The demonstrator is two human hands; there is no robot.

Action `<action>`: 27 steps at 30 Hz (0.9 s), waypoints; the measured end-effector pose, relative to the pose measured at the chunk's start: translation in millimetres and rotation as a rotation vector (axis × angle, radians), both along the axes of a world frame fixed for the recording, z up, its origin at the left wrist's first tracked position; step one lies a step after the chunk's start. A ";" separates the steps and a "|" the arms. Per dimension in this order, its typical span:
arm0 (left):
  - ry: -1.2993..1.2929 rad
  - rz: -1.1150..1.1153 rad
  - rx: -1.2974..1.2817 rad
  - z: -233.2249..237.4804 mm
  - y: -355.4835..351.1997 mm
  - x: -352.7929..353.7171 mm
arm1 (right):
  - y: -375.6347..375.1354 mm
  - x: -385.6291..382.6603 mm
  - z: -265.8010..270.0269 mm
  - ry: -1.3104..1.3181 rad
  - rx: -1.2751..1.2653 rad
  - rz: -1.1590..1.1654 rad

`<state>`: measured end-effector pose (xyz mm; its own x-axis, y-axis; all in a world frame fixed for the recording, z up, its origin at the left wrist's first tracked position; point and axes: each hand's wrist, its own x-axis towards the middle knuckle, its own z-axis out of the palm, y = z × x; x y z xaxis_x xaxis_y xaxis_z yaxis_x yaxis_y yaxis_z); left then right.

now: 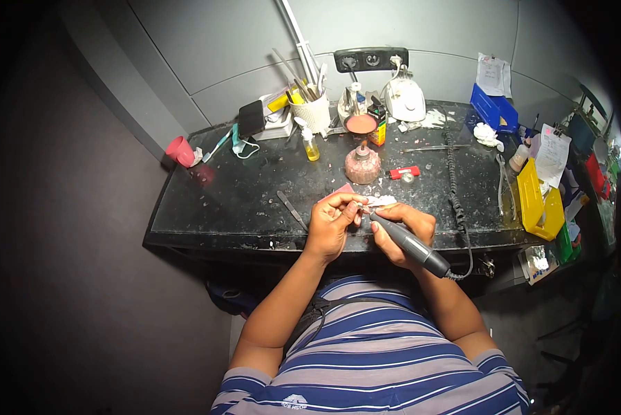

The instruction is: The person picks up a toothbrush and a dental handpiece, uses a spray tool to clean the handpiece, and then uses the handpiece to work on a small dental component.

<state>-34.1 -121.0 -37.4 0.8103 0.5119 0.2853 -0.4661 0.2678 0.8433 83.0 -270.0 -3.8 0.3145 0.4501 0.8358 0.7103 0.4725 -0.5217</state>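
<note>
My right hand [408, 228] is wrapped round a dark grey rotary handpiece [415, 247], whose tip points up and left. A coiled cord [455, 200] runs from its back end. My left hand [330, 227] is closed in a pinch at the handpiece's tip. Its fingers hold a small piece too tiny and covered to name. Just beyond the fingertips lie a crumpled white piece [381, 200] and a pink sheet [336, 192], partly hidden by my left hand. A thin metal spatula [292, 209] rests left of that hand.
A pinkish spirit burner [363, 166], a red lighter [404, 172] and a dropper bottle [310, 145] stand or lie farther back. Behind are a tool holder [312, 113] and a white motor unit [406, 98]. A pink cup [180, 151] is left, a yellow bin [540, 200] right.
</note>
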 end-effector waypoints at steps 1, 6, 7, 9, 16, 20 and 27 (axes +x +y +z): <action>0.004 0.002 -0.010 0.0 0.0 -0.4 | 0.6 -0.9 0.0 0.026 0.008 -0.007; 0.001 -0.006 -0.011 -1.6 0.9 0.0 | -2.4 -1.7 3.3 -0.073 -0.042 0.005; -0.002 -0.005 -0.013 -1.4 0.9 -0.1 | -0.7 -2.4 2.9 -0.048 -0.014 -0.002; -0.003 -0.009 -0.023 -0.5 0.5 -1.0 | 0.3 -1.9 1.8 -0.024 0.014 -0.007; -0.016 -0.020 -0.043 1.2 0.1 -0.8 | 0.5 0.8 3.4 -0.064 -0.010 0.006; -0.026 -0.023 -0.028 -0.7 1.0 -0.4 | 1.9 -0.4 -1.3 0.011 -0.010 0.024; -0.016 -0.014 -0.026 -1.5 1.9 0.1 | 0.3 0.4 -0.9 0.017 -0.019 0.005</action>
<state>-34.0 -119.1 -38.9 0.8130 0.5075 0.2854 -0.4755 0.2959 0.8285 83.4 -269.7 -4.7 0.3264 0.4672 0.8217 0.6985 0.4664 -0.5427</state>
